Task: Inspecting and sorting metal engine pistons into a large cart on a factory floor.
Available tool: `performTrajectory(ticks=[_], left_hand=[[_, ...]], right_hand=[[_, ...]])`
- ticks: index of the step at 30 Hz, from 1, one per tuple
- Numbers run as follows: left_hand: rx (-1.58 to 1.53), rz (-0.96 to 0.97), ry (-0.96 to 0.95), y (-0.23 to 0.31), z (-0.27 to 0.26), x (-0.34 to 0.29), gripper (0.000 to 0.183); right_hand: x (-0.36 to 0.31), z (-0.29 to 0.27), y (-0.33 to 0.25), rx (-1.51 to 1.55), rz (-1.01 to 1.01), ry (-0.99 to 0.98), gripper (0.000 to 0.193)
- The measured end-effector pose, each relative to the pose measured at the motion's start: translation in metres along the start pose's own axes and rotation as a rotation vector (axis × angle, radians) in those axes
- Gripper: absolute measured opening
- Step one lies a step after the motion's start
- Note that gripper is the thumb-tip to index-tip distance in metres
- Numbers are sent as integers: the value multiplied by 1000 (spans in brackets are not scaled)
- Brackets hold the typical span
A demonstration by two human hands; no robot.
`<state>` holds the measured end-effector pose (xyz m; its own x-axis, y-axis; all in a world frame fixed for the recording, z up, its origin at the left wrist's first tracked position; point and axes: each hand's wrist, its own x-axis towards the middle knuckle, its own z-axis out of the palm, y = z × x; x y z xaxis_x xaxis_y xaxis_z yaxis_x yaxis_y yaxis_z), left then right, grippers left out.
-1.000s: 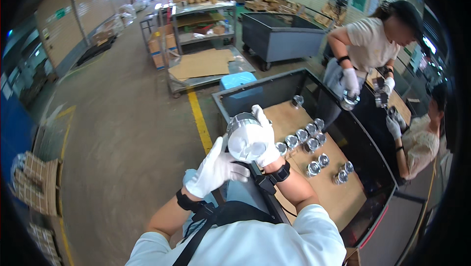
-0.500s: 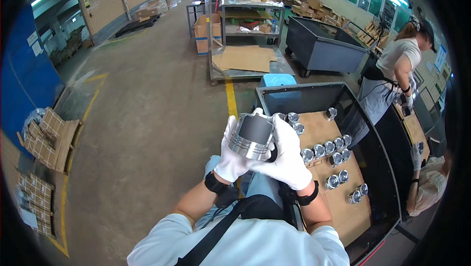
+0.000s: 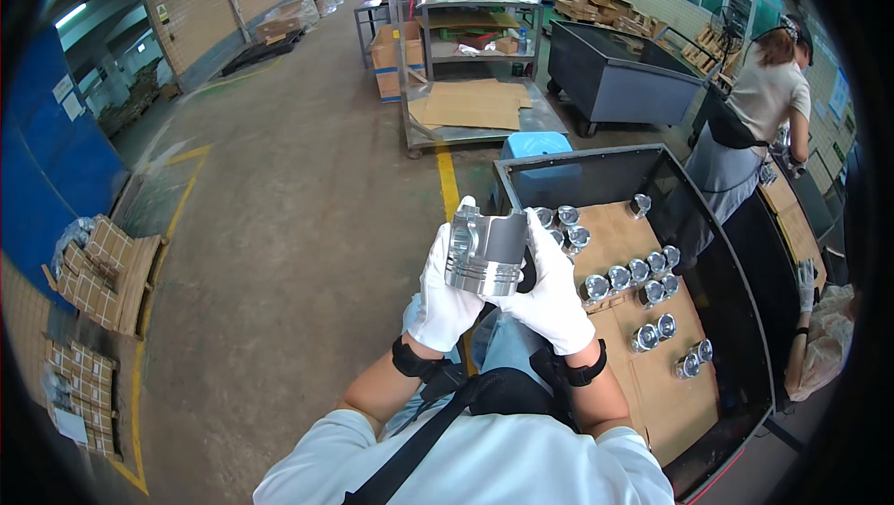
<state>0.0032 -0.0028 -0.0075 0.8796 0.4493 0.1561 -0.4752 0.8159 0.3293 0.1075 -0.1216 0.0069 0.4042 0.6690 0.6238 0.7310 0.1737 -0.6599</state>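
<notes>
A silver engine piston (image 3: 486, 253) with a dark grey coated skirt sits between my two gloved hands, above my lap. Its ringed end points down, and a round pin boss shows on its left side. My left hand (image 3: 440, 291), in a white glove, is closed around its left side and underside. From the right, my right hand (image 3: 551, 295), also gloved in white, grips the piston's other side. Several more pistons (image 3: 638, 270) stand on brown cardboard (image 3: 670, 370) inside the dark metal bin to my right.
The bin's black wall (image 3: 736, 319) rises close by my right arm. Beyond it, a person (image 3: 745, 114) bends over a work surface, and another person's gloved hand (image 3: 806, 286) shows nearer. A blue stool (image 3: 535, 144) and a metal shelf cart (image 3: 475, 104) stand ahead.
The piston has been turned in my hands, bringing its pin boss into view on the left. Both hands still hold it. The nearby person at right has leaned farther over the work surface.
</notes>
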Motion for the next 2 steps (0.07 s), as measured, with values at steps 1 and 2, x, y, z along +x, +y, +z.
performTrajectory(ticks=[1, 2], left_hand=[[18, 12, 19, 0, 0, 0, 52], [13, 16, 14, 1, 1, 0, 52]], right_hand=[[0, 0, 1, 26, 23, 5, 98], [1, 1, 1, 30, 21, 5, 98]])
